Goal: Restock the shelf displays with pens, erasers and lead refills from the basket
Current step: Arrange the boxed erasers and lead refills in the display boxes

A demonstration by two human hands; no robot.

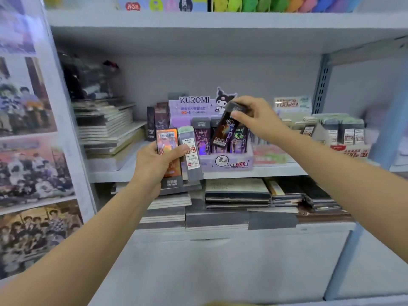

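Note:
My left hand [155,165] grips two lead refill cases in front of the middle shelf: an orange-backed one [168,149] and a grey one with a green cap [191,154]. My right hand [254,117] pinches the top of a dark lead refill case [223,131], tilted, over the purple Kuromi display box [229,161]. Several similar dark cases stand upright in that box. The basket is out of view.
Stacked notebooks [108,129] lie left of the box. A second display of grey-capped refill cases [340,131] stands to the right. More notebooks [238,195] fill the shelf below. Posters [28,151] cover the left side panel.

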